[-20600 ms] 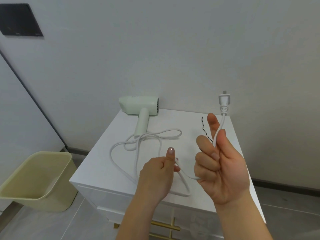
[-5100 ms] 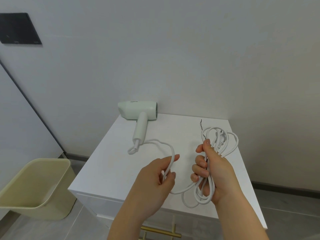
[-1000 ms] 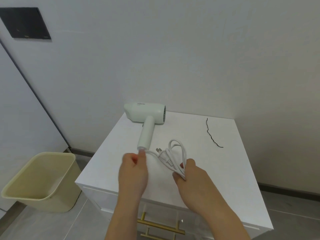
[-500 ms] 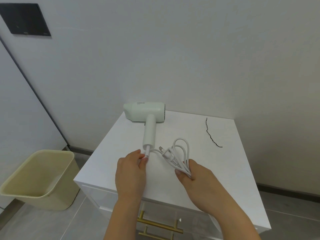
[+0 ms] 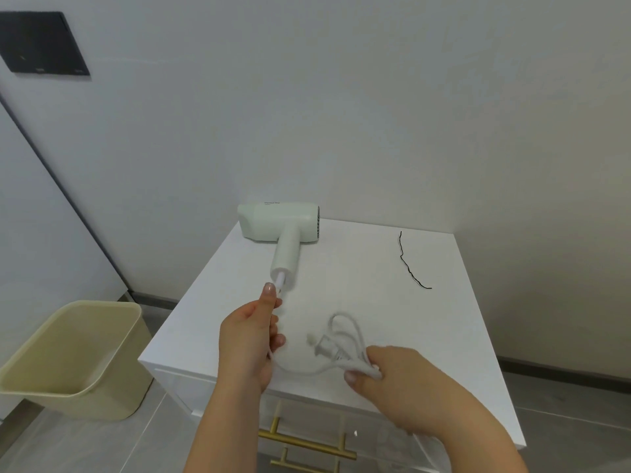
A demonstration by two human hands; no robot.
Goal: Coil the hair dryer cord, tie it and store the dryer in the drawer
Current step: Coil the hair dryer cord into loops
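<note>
Grip: right hand (image 5: 406, 382) on coiled cord (image 5: 345, 360)

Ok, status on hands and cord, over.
Left hand pinches cord by dryer handle. Right hand grips coiled bundle. Black tie lies apart on cabinet top, cord not yet tied.

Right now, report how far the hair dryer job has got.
Done: the cord is gathered into loops, gripped by the right hand. In hand: the left hand pinches the cord near the hair dryer handle. Left: the black tie lies untouched on the cabinet top, so no tying yet; the drawer looks closed and the dryer is outside it.
</note>
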